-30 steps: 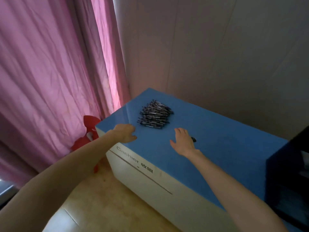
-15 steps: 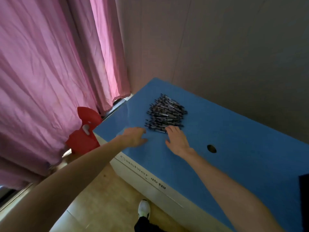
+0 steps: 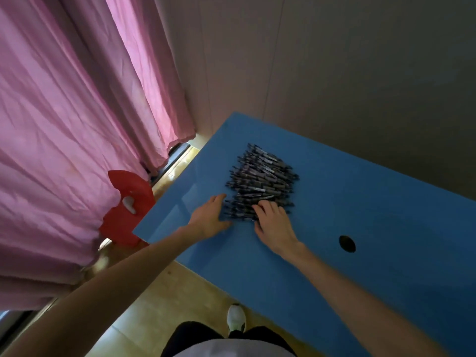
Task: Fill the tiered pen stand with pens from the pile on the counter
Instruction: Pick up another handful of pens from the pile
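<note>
A pile of dark pens (image 3: 262,180) lies on the blue counter (image 3: 373,207), near its far left end. My left hand (image 3: 210,217) rests flat on the counter, its fingertips touching the pile's near left edge. On the pile's near right edge lies my right hand (image 3: 274,224), fingers spread over the nearest pens and curling onto them. Whether it grips any pen I cannot tell. No pen stand is in view.
A round dark hole (image 3: 347,244) is cut in the counter to the right of my right hand. A red plastic chair (image 3: 126,210) stands by the counter's left end against a pink curtain (image 3: 64,124). A grey wall runs behind the counter.
Both hands have moved forward to the pile. The right hand went from the bare counter onto the nearest pens. The camera has come closer and tilted down.
</note>
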Demonstrator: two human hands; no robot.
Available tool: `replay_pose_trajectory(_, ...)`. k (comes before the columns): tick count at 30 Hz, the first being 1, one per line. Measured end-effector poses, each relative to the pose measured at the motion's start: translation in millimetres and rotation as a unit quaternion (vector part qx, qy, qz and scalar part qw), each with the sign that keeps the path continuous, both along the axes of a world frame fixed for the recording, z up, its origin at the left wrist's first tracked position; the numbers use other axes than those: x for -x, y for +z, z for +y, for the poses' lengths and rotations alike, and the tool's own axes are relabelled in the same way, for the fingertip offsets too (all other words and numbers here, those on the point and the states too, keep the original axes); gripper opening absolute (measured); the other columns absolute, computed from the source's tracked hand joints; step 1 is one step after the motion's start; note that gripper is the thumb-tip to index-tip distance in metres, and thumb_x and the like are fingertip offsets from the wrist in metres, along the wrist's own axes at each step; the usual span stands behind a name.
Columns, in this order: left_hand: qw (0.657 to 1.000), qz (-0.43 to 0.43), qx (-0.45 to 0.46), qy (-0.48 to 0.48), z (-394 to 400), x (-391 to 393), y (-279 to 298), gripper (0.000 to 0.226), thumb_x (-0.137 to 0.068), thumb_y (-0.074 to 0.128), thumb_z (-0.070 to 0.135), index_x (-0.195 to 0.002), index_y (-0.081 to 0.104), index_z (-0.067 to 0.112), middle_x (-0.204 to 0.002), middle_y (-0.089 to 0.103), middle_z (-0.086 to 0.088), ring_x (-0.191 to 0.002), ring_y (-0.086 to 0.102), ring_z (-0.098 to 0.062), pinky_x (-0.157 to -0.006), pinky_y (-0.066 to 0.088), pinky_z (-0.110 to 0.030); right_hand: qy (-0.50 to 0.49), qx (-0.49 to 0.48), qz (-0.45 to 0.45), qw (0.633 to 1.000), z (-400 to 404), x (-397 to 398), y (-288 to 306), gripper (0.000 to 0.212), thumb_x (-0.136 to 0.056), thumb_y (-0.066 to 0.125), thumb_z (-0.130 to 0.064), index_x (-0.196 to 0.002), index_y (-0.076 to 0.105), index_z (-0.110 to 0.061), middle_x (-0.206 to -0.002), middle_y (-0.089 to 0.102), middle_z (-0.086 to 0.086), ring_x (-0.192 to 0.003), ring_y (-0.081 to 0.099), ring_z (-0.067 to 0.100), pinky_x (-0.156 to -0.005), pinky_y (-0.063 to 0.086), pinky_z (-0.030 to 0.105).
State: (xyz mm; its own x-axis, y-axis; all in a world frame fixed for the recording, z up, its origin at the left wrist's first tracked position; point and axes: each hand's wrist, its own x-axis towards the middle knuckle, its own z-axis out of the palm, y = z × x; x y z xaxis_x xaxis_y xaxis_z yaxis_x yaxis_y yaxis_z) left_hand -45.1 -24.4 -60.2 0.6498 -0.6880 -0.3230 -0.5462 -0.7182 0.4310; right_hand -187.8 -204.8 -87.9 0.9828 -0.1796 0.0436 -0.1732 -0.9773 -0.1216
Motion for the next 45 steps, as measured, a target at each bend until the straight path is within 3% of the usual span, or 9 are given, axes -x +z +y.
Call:
replay_pose_trajectory(5, 0.999, 0.032, 0.029, 0.017, -7.9, -3.9, -8.6, 0.078, -0.085, 0.075, 0.039, -0.151, 0.037, 0.018, -0.144, 0.05, -0.004, -0.125, 0.057, -0.026, -0.094, 0.048, -0.037, -0.018, 0.007, 0.008, 1.0, 6.3, -5.6, -2.9, 0.047, -0.089, 0.065, -0.035, -0.128, 0.059, -0.009, -0.121, 0.055, 0.007, -0.106, 0.055, 0.026, -0.088, 0.05, 0.038)
replay_pose_trajectory(11, 0.997, 0.042, 0.063, 0.021, -4.6, -12.0, -18.7, 0.063, -0.082, 0.077, 0.046, -0.135, 0.052, 0.024, -0.118, 0.067, 0.002, -0.109, 0.064, -0.022, -0.081, 0.052, -0.034, -0.051, -0.012, 0.003, 0.999, 15.2, -7.1, 2.2, 0.046, -0.091, 0.061, -0.043, -0.125, 0.06, -0.012, -0.121, 0.055, 0.004, -0.107, 0.055, 0.023, -0.09, 0.05, 0.036)
replay_pose_trajectory(17, 0.995, 0.052, 0.065, -0.048, -2.1, -25.4, -20.1, 0.057, -0.086, 0.075, 0.047, -0.132, 0.054, 0.023, -0.101, 0.067, 0.003, -0.094, 0.065, -0.02, -0.073, 0.053, -0.035, -0.042, 0.015, 0.007, 0.999, 18.9, -5.3, 5.6, 0.042, -0.096, 0.055, -0.043, -0.124, 0.059, -0.012, -0.116, 0.054, 0.004, -0.101, 0.054, 0.022, -0.086, 0.049, 0.034)
replay_pose_trajectory(23, 0.991, 0.059, 0.086, -0.079, -0.5, -31.9, -20.5, 0.031, -0.085, 0.077, 0.039, -0.109, 0.065, 0.024, -0.089, 0.06, 0.009, -0.086, 0.062, -0.018, -0.066, 0.048, -0.031, -0.043, 0.062, 0.041, 0.996, 19.1, -6.5, 9.7, 0.037, -0.098, 0.048, -0.03, -0.127, 0.059, -0.009, -0.119, 0.058, 0.006, -0.102, 0.054, 0.024, -0.087, 0.048, 0.038)
replay_pose_trajectory(32, 0.993, 0.056, 0.069, -0.073, 3.4, -28.8, -23.0, 0.059, -0.084, 0.077, 0.04, -0.131, 0.048, 0.02, -0.095, 0.059, 0.008, -0.083, 0.058, -0.014, -0.063, 0.042, -0.029, -0.017, 0.107, 0.065, 0.992, 18.4, -6.7, 16.9, 0.033, -0.099, 0.048, -0.036, -0.117, 0.06, -0.01, -0.108, 0.056, 0.005, -0.095, 0.051, 0.023, -0.082, 0.045, 0.037)
replay_pose_trajectory(36, 0.993, 0.052, 0.062, -0.08, 2.5, -29.0, -21.3, 0.048, -0.084, 0.076, 0.036, -0.123, 0.052, 0.021, -0.096, 0.058, 0.007, -0.086, 0.058, -0.015, -0.059, 0.038, -0.027, -0.012, 0.111, 0.081, 0.99, 17.3, -8.2, 16.4, 0.031, -0.097, 0.046, -0.035, -0.112, 0.058, -0.01, -0.105, 0.054, 0.005, -0.093, 0.049, 0.023, -0.082, 0.044, 0.038)
replay_pose_trajectory(40, 0.992, 0.047, 0.063, -0.1, 2.5, -30.6, -20.6, 0.031, -0.085, 0.075, 0.034, -0.111, 0.063, 0.024, -0.099, 0.06, 0.008, -0.091, 0.061, -0.015, -0.065, 0.042, -0.026, -0.024, 0.098, 0.068, 0.993, 17.4, 0.5, 12.1, 0.027, -0.097, 0.047, -0.03, -0.114, 0.056, -0.011, -0.104, 0.055, 0.004, -0.091, 0.049, 0.022, -0.083, 0.042, 0.036)
replay_pose_trajectory(45, 0.991, 0.039, 0.072, -0.109, 3.2, -27.7, -19.4, 0.045, -0.081, 0.075, 0.047, -0.12, 0.06, 0.028, -0.109, 0.056, 0.011, -0.099, 0.06, -0.012, -0.072, 0.046, -0.027, -0.032, 0.081, 0.058, 0.995, 15.2, 9.1, 6.7, 0.023, -0.099, 0.047, -0.026, -0.113, 0.057, -0.012, -0.104, 0.056, 0.004, -0.09, 0.051, 0.022, -0.08, 0.042, 0.035)
